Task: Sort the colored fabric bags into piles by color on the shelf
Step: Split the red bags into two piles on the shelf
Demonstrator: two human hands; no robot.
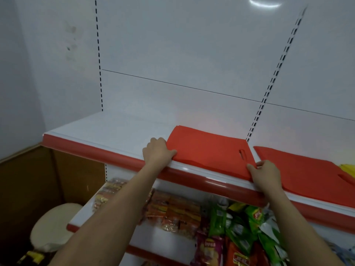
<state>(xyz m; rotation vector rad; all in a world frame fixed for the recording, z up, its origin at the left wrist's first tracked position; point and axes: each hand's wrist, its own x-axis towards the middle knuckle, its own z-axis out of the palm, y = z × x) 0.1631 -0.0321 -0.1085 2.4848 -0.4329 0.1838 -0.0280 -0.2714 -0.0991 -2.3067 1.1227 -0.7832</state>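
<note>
Both hands were at the front of the upper shelf (pixel 115 129), one at each near corner of a red bag (pixel 207 150) that lay flat on the white board. The left hand (pixel 156 150) gripped the bag's left corner, thumb over the top of the fabric and the other fingers curled round its side. The right hand (pixel 266 174) pinched the right corner at the shelf lip, thumb and forefinger closed on the cloth. Held by two corners, the bag appeared to be in the course of being squared up or slid, probably to keep the red pile in one place.

A second red bag (pixel 307 171) lay just beside it to the right, apart by a narrow strip of bare shelf. At the far right edge a yellow bag (pixel 348 168) overlapped that second bag; how much of it there was could not be told.

The held bag's front edge overhung the red trim strip (pixel 92 150) slightly, so a pull toward the person risked drawing it off. Bare board lay to the left and behind, giving room to push or shift. Snack packets (pixel 226 223) filled the lower shelf beneath the arms.
</note>
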